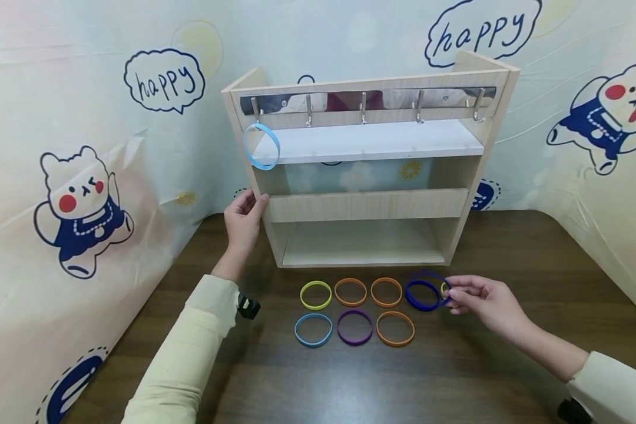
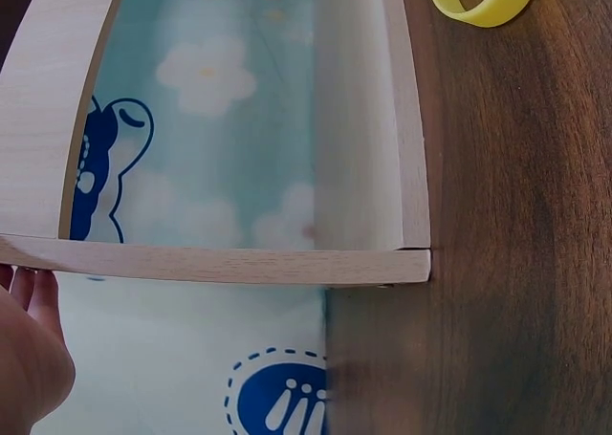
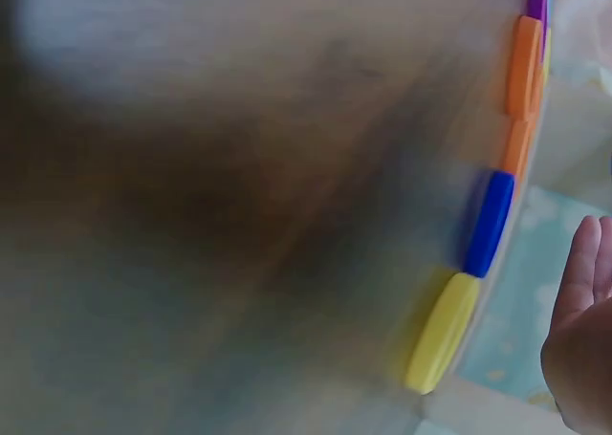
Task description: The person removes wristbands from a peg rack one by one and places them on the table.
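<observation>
My left hand (image 1: 244,221) holds the left side panel (image 2: 220,263) of a pale wooden rack (image 1: 368,206), thumb in front. At the right end of the ring rows, my right hand (image 1: 482,300) pinches a dark blue silicone wristband (image 1: 429,275), blurred, above the table. Under it lies another dark blue wristband (image 1: 423,308). A yellow wristband (image 3: 445,335) lies by it, mostly hidden behind my right fingers in the head view. A light blue wristband (image 1: 277,147) hangs on the rack's leftmost hook (image 1: 255,109).
Several metal hooks, such as the middle one (image 1: 363,107), line the rack's top rail. On the table (image 1: 307,388) in front lie yellow (image 1: 315,308), orange (image 1: 351,304), light blue (image 1: 313,344) and purple (image 1: 355,343) wristbands in two rows. A printed cloth (image 1: 100,47) surrounds the table.
</observation>
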`<move>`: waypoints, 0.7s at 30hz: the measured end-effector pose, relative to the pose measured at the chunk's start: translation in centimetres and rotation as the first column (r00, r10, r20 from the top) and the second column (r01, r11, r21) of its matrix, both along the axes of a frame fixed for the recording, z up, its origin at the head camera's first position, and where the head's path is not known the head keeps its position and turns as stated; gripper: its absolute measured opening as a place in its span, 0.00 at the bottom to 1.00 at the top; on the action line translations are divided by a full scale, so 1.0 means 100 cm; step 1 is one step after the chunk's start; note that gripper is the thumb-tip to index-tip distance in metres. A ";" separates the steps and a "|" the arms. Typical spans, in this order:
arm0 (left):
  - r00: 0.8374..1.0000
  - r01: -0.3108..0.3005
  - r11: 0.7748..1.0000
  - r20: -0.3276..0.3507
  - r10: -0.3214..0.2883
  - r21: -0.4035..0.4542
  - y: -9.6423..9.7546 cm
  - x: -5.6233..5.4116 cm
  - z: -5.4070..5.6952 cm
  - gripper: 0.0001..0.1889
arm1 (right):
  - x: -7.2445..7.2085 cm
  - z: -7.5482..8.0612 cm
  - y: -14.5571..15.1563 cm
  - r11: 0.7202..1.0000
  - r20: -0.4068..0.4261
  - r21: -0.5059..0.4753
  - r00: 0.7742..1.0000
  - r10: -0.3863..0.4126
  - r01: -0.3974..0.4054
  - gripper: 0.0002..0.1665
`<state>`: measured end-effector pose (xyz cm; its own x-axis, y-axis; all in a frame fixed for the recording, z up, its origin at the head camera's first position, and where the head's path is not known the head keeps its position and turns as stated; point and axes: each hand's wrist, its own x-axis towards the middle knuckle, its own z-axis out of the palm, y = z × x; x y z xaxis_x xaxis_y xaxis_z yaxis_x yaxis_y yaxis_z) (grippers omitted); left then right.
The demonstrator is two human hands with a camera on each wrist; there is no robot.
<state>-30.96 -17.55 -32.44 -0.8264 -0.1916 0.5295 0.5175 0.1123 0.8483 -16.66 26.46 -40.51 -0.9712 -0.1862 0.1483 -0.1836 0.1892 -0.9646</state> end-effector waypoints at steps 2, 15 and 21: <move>1.000 -0.001 1.000 0.005 0.001 0.001 0.000 0.000 0.000 0.18 | 0.003 -0.004 0.005 1.000 0.006 0.001 1.000 0.004 -0.004 0.22; 1.000 -0.005 1.000 -0.013 0.005 -0.002 0.001 0.001 0.000 0.18 | 0.014 -0.026 0.030 0.987 0.058 0.001 0.986 0.159 -0.160 0.23; 1.000 -0.007 1.000 -0.004 0.007 -0.010 0.001 0.001 0.001 0.17 | 0.016 -0.030 0.036 0.978 0.077 -0.013 0.975 0.211 -0.210 0.22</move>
<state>-30.85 -17.45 -32.38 -0.8228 -0.1925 0.5348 0.5202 0.1242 0.8450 -15.03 30.10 -43.50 -0.9188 -0.3873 0.0759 -0.1437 0.1492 -0.9783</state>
